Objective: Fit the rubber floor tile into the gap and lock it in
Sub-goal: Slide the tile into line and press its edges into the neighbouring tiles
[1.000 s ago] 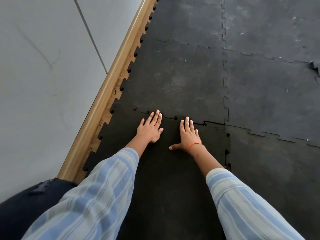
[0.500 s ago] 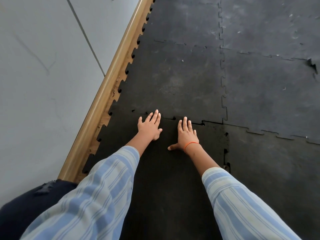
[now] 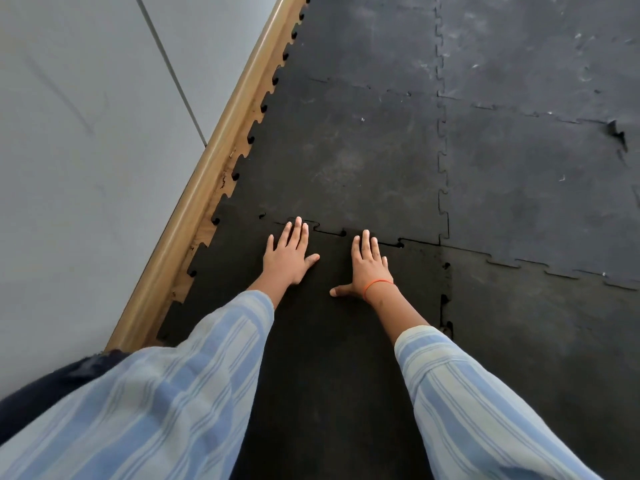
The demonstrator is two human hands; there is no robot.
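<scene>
A darker black rubber tile (image 3: 332, 341) with puzzle-tooth edges lies in the gap between the worn grey-black tiles and the wooden strip. My left hand (image 3: 289, 254) lies flat on it, palm down, fingertips at the far toothed seam (image 3: 329, 232). My right hand (image 3: 369, 268), with an orange band at the wrist, is flat beside it, fingers together and thumb out to the left. Small dark openings show along the far seam and along the right seam (image 3: 445, 299). Both striped sleeves cover the near part of the tile.
A worn tile (image 3: 346, 161) lies beyond the seam, others (image 3: 536, 188) to the right, one with a torn spot (image 3: 616, 133). A wooden edge strip (image 3: 207, 188) runs diagonally on the left beside a grey wall (image 3: 86, 150).
Both hands stay flat at the far seam. The left hand's fingers have spread slightly and reach a little farther over the teeth; the view has shifted slightly.
</scene>
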